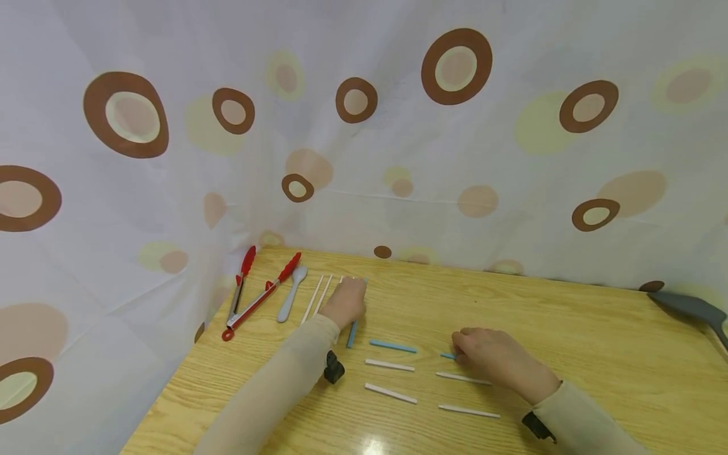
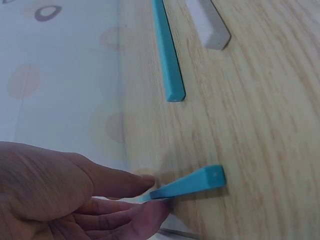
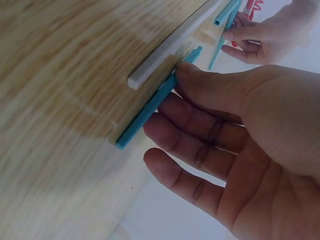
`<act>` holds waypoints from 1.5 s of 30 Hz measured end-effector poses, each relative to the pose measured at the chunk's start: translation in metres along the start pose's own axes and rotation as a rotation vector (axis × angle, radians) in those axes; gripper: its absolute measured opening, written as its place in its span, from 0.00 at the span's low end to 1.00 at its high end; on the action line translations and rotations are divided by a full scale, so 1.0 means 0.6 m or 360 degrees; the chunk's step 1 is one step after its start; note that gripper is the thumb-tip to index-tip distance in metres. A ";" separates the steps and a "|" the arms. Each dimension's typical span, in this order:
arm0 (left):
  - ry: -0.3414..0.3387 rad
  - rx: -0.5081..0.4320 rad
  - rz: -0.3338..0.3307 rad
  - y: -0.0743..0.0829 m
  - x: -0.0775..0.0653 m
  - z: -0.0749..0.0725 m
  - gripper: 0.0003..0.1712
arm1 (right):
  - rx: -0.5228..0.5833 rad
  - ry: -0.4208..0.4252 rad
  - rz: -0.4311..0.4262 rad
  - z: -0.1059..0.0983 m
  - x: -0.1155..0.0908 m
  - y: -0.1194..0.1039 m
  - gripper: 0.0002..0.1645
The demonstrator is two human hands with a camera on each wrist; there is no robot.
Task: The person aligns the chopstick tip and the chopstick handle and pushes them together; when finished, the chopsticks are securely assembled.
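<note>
Pale sleeves (image 1: pixel 267 392) come in from 7 and 5 o'clock, each with a black wrist camera (image 1: pixel 333 368), over a wooden table (image 1: pixel 569 328). At the end of one, the left hand (image 1: pixel 345 302) pinches the left blue stick (image 2: pixel 195 184) between thumb and fingertips; in the head view that stick's near end shows at the hand's 6 o'clock. Two long white sticks (image 1: pixel 311 302) lie at the hand's 9 o'clock, then the spoon (image 1: pixel 292 295), then the red tongs (image 1: pixel 258 306), spread apart. The right hand (image 1: pixel 493 355) pinches the right blue stick (image 3: pixel 147 112) between thumb and forefinger, its other fingers loosely bent; I cannot tell whether the stick touches the table. Short white sticks (image 1: pixel 469 411) lie at this hand's 8 and 7 o'clock. Between the hands, at the left one's 4 o'clock, lies the middle blue stick (image 1: pixel 393 346), with two middle white sticks (image 1: pixel 390 393) at its 6 o'clock. Well apart, toward 3 o'clock, is the grey utensil (image 1: pixel 688 308). Toward 12 hangs the ringed curtain (image 1: pixel 409 145).
</note>
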State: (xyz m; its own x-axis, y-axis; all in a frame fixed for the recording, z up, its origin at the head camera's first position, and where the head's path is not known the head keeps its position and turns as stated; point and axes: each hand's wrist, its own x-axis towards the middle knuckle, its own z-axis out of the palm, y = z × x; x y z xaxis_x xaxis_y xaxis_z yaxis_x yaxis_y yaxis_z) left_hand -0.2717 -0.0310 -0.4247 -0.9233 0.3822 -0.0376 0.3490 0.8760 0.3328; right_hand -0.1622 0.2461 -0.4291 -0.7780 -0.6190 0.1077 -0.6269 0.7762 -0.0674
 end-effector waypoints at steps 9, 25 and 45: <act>-0.0026 0.0101 0.0240 0.043 -0.021 -0.014 0.08 | -0.0065 0.0094 -0.0074 -0.003 -0.001 0.009 0.16; -0.0341 0.0300 0.0593 0.077 -0.042 0.010 0.12 | 0.0052 0.0292 -0.0087 -0.009 0.011 0.004 0.15; -0.0263 0.0442 0.0644 0.085 -0.046 0.017 0.03 | 0.0031 0.0399 -0.0111 -0.018 0.008 0.009 0.15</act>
State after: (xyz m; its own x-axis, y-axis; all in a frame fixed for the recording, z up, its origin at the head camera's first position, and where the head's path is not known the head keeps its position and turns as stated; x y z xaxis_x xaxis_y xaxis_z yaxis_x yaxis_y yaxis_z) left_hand -0.2268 0.0060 -0.4164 -0.6757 0.7285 -0.1131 0.7232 0.6848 0.0899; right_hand -0.1689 0.2484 -0.4180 -0.6997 -0.6199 0.3551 -0.6812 0.7288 -0.0700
